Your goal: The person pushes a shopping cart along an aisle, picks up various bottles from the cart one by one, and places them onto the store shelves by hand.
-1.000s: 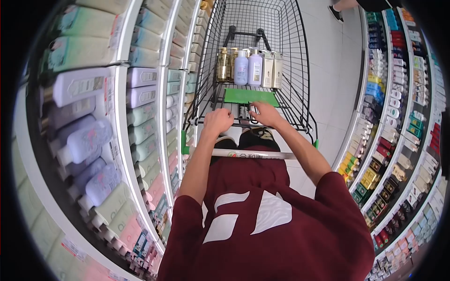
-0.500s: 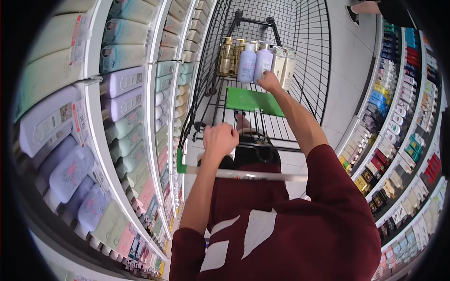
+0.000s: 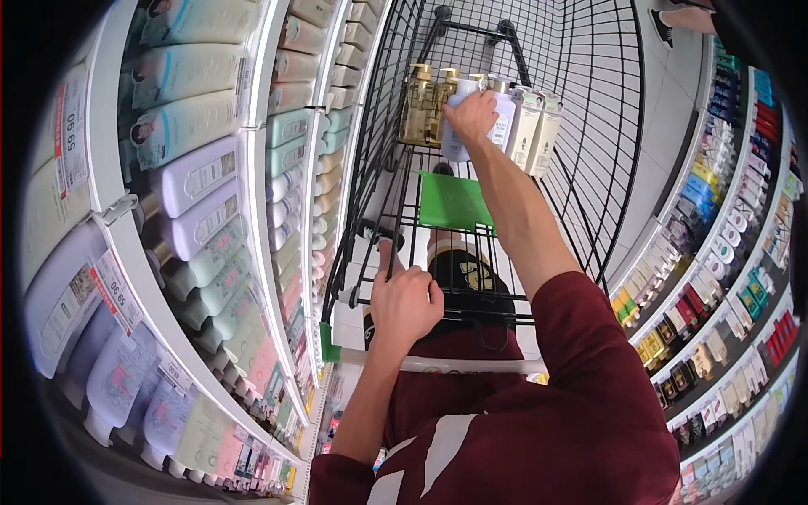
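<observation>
My right hand (image 3: pixel 473 116) reaches into the shopping cart, its fingers curled round the upper part of a lavender pump bottle (image 3: pixel 455 148). A second lavender bottle (image 3: pixel 500 126) with a pale label stands just right of it. To the left are amber bottles with gold tops (image 3: pixel 417 105); on the right stand cream-coloured bottles (image 3: pixel 546 139). My left hand (image 3: pixel 406 303) is by the cart's near end, wrist across the push handle (image 3: pixel 438 365). Its fingers are curled, and their tips are hidden beneath the hand.
Shelves of bottles and tubes (image 3: pixel 202 181) with price tags run close along the left. More stocked shelves (image 3: pixel 715 236) line the right side. A green panel (image 3: pixel 455 202) sits at the cart's near end. Another person's leg and shoe (image 3: pixel 661 28) show at upper right.
My right hand has shifted from the right-hand lavender bottle onto the left one. The cart's contents appear larger and the view has shifted; my left hand remains by the handle.
</observation>
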Available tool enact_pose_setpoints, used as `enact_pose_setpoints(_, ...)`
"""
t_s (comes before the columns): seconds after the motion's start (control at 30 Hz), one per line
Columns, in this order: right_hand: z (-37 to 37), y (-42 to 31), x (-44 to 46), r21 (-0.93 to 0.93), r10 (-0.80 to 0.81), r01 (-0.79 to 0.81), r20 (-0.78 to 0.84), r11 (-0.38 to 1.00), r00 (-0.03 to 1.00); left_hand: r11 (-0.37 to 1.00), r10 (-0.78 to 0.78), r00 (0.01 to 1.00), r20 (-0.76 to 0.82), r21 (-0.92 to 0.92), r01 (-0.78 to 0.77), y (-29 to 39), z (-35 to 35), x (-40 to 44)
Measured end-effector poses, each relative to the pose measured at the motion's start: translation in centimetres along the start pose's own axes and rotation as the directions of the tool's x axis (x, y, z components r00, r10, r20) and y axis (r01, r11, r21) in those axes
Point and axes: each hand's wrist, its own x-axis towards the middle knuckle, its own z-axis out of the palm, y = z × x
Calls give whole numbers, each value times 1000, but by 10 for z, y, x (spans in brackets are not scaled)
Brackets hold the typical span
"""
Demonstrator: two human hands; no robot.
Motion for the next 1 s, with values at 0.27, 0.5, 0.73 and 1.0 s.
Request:
enact_pose_setpoints(0.27,-3,16,-27,589,-214,173,-1,789,977,1000,10,999,-35,-1,-10,1,2,0)
enact_pose_setpoints(0.5,-30,57,-35,667,-406,468,-262,580,876,1000,-1,1000,3,24,1,2,-3,3)
enact_pose_setpoints(0.73,-156,70,-103,718,-390,391,-179,576,903,998,-55,998,11,-8,55,8,-20,16)
enact_pose_setpoints(1.0,-329,81,-250,824,-420,407,-233,394,877,998,-56,998,-22,-43,55,7,-32,36)
